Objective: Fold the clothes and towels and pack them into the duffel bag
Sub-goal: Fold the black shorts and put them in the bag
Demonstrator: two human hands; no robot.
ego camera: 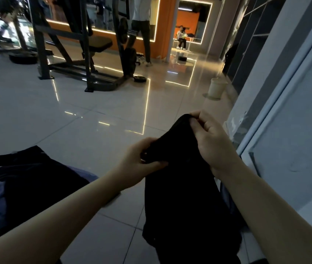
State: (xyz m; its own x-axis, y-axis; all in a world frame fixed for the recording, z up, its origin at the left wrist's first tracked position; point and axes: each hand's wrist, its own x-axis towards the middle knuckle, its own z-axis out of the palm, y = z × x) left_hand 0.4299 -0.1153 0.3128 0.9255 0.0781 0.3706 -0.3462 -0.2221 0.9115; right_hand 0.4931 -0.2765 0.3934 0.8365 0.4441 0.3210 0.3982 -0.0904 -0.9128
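Black cloth (185,197) hangs in the air above the tiled floor (75,121), held up by both hands. The right hand (214,141) pinches its top edge with curled fingers, and the left hand (140,162) grips a fold just below. Left of the cloth, a dark garment (31,180) lies on the floor.

The shiny tile floor (75,121) holds dark clothes (33,180) left of the fingers, a gym machine (79,60) and pale bin (215,87) far past them
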